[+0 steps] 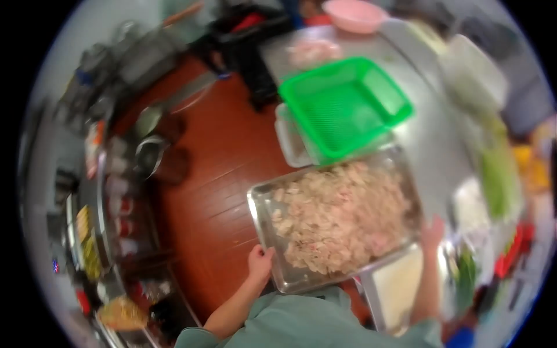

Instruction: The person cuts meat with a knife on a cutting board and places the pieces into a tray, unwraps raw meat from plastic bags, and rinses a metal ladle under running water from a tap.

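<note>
A rectangular metal tray [264, 223] full of pale, pinkish pieces, perhaps sliced meat, lies in front of my body. My left hand [260, 262] grips its left edge, fingers closed around the rim. At the tray's right edge is my right hand [431, 232], blurred, its fingers too smeared to make out. Just beyond the tray's far edge sits a green perforated basket [348, 110], with a whitish container [292, 139] partly hidden under its left side.
A steel table [432, 145] runs along the right, bearing a pink bowl [355, 15], a white container [473, 72] and green vegetables [496, 174]. Pots [152, 156] stand on the red floor [212, 214] at left. A pale-filled tray [397, 287] lies near my right arm.
</note>
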{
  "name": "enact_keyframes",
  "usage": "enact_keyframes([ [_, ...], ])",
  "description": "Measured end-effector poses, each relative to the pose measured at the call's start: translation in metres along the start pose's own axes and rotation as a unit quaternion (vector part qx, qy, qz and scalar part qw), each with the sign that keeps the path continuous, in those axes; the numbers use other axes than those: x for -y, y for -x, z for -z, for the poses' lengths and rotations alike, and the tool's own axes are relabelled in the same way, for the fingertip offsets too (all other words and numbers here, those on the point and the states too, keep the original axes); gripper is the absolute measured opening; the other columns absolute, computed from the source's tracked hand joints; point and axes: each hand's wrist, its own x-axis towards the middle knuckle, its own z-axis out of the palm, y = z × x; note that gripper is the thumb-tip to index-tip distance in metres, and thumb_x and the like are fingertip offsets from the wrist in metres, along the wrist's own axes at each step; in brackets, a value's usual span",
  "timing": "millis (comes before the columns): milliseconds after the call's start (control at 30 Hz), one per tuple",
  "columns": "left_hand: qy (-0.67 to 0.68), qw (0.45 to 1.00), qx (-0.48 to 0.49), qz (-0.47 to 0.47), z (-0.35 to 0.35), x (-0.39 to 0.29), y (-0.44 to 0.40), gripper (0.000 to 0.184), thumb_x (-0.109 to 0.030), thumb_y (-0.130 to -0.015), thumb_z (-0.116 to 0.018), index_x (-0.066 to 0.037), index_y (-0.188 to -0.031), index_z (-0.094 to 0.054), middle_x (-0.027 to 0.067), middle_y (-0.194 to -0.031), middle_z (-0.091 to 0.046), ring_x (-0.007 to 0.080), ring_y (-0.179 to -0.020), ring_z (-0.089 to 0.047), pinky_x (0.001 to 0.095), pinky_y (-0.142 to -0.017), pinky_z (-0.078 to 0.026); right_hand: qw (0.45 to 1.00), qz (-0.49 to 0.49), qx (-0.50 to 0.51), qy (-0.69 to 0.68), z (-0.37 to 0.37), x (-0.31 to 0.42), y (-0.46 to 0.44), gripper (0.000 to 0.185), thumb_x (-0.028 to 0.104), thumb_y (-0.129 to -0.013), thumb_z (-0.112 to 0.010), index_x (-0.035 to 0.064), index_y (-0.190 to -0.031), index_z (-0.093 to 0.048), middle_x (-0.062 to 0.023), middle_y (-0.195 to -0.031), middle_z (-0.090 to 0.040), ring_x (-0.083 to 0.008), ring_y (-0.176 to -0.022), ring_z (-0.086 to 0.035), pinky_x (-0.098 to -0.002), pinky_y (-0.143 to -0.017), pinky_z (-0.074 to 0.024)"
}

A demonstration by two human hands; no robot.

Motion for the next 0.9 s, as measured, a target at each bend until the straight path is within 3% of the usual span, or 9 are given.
enact_keyframes([
  [33,-0.046,0.998,-0.025,0.016,-0.004,0.000,0.004,0.023,-0.022,-0.090,-0.072,-0.001,-0.098,-0.067,0.0060,-0.081,-0.068,0.0159,-0.072,-0.063,0.0337,-0.065,-0.051,1.000,0.003,0.018,-0.007,-0.034,-0.011,-0.035,0.059,0.039,-0.094,-0.065,-0.0008,-0.135,-0.057,-0.0300,-0.137,-0.056,-0.0455,-0.129,-0.050,-0.0523,-0.112,-0.0374],
  [67,-0.063,0.995,-0.059,0.041,-0.006,-0.008,0.010,0.026,-0.026,-0.088,-0.073,-0.003,-0.098,-0.068,0.0068,-0.081,-0.069,0.0173,-0.072,-0.065,0.0349,-0.065,-0.052,0.935,0.302,-0.039,0.183,-0.089,-0.042,-0.066,0.049,0.033,-0.087,-0.071,0.0018,-0.123,-0.062,-0.0220,-0.124,-0.064,-0.0411,-0.117,-0.057,-0.0507,-0.100,-0.0456],
  [100,-0.077,0.990,-0.093,0.067,-0.010,-0.015,0.015,0.029,-0.030,-0.086,-0.073,-0.004,-0.097,-0.069,0.0077,-0.081,-0.070,0.0188,-0.073,-0.067,0.0362,-0.065,-0.054,0.963,0.198,0.178,0.041,-0.010,0.039,-0.082,0.039,0.026,-0.084,-0.071,0.0037,-0.115,-0.064,-0.0175,-0.116,-0.066,-0.0365,-0.109,-0.060,-0.0487,-0.090,-0.0487],
  [133,-0.143,0.979,-0.135,0.046,-0.019,-0.015,0.018,0.031,-0.033,-0.086,-0.071,-0.005,-0.099,-0.070,0.0092,-0.084,-0.071,0.0219,-0.077,-0.068,0.0387,-0.070,-0.055,0.936,0.137,0.323,-0.004,0.039,0.088,-0.093,0.032,0.020,-0.088,-0.066,0.0028,-0.114,-0.063,-0.0156,-0.112,-0.067,-0.0322,-0.107,-0.061,-0.0468,-0.086,-0.0491],
  [167,-0.169,0.968,-0.183,0.026,-0.026,-0.027,0.024,0.030,-0.034,-0.085,-0.070,-0.006,-0.096,-0.068,0.0125,-0.088,-0.071,0.0262,-0.083,-0.069,0.0414,-0.075,-0.053,0.940,0.253,0.199,-0.110,-0.023,0.042,-0.102,0.044,0.021,-0.086,-0.071,0.0034,-0.125,-0.060,-0.0184,-0.110,-0.068,-0.0333,-0.091,-0.066,-0.0453,-0.081,-0.0535],
  [200,-0.169,0.965,-0.198,0.043,-0.038,-0.038,0.028,0.030,-0.034,-0.084,-0.069,-0.006,-0.094,-0.066,0.0149,-0.090,-0.070,0.0289,-0.086,-0.068,0.0424,-0.077,-0.052,0.946,0.128,0.108,-0.279,-0.079,0.009,-0.113,0.036,0.023,-0.092,-0.063,0.0000,-0.120,-0.063,-0.0172,-0.100,-0.071,-0.0336,-0.094,-0.067,-0.0474,-0.082,-0.0531],
  [300,-0.135,0.956,-0.249,0.071,-0.033,-0.031,0.027,0.030,-0.034,-0.082,-0.069,-0.005,-0.090,-0.062,0.0192,-0.092,-0.068,0.0340,-0.090,-0.066,0.0445,-0.079,-0.050,0.940,-0.034,0.279,-0.194,0.045,0.101,-0.105,0.067,0.048,-0.089,-0.070,0.0128,-0.144,-0.056,-0.0253,-0.133,-0.062,-0.0349,-0.115,-0.064,-0.0439,-0.096,-0.0497],
  [567,-0.078,0.925,-0.350,0.124,0.040,0.012,0.037,0.030,-0.034,-0.080,-0.068,-0.008,-0.095,-0.069,0.0192,-0.101,-0.071,0.0369,-0.099,-0.068,0.0450,-0.085,-0.053,0.919,0.237,0.195,-0.248,0.022,0.222,-0.027,0.061,0.041,-0.086,-0.073,0.0125,-0.138,-0.059,-0.0221,-0.124,-0.066,-0.0345,-0.111,-0.064,-0.0442,-0.093,-0.0508],
  [900,-0.028,0.904,-0.405,0.133,0.289,0.038,0.077,0.025,-0.028,-0.077,-0.063,-0.008,-0.091,-0.070,0.0195,-0.095,-0.072,0.0382,-0.094,-0.068,0.0456,-0.081,-0.053,0.889,0.322,0.218,-0.242,0.011,0.368,0.082,0.055,0.033,-0.082,-0.076,0.0122,-0.131,-0.063,-0.0182,-0.113,-0.070,-0.0339,-0.105,-0.066,-0.0446,-0.090,-0.0521],
])
